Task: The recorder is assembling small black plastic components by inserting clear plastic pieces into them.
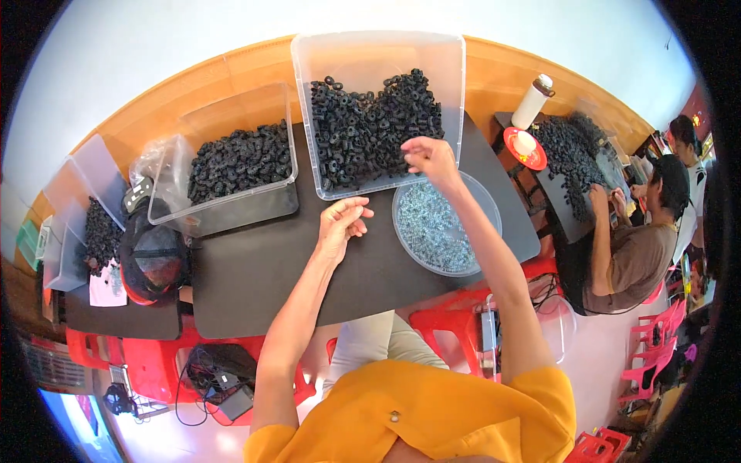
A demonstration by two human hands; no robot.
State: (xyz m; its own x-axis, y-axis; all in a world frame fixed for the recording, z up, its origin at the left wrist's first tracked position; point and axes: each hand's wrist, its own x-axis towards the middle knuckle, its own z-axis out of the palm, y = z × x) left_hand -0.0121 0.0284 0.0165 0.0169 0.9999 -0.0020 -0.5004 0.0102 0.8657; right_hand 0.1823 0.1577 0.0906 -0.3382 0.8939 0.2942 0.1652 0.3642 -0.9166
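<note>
My right hand (434, 160) is over the right front part of a tall clear plastic bin (378, 50), its fingers curled together close to the small black ring-like parts (363, 139) heaped inside. Just in front of the bin, my left hand (340, 224) hovers above the dark table, thumb and fingers bent in a pinch. Whatever either hand holds is too small or hidden to make out. Beneath my right forearm lies a round clear tray (496, 204), full of small clear bluish pieces (432, 228).
Left of the bin stands another clear box (247, 220) holding black knobbly parts (239, 158). A dark cap (154, 251) is at the far left of the dark table (255, 270). On the right, a co-worker (641, 239) handles black parts near a white bottle (532, 104) and red plate (534, 158).
</note>
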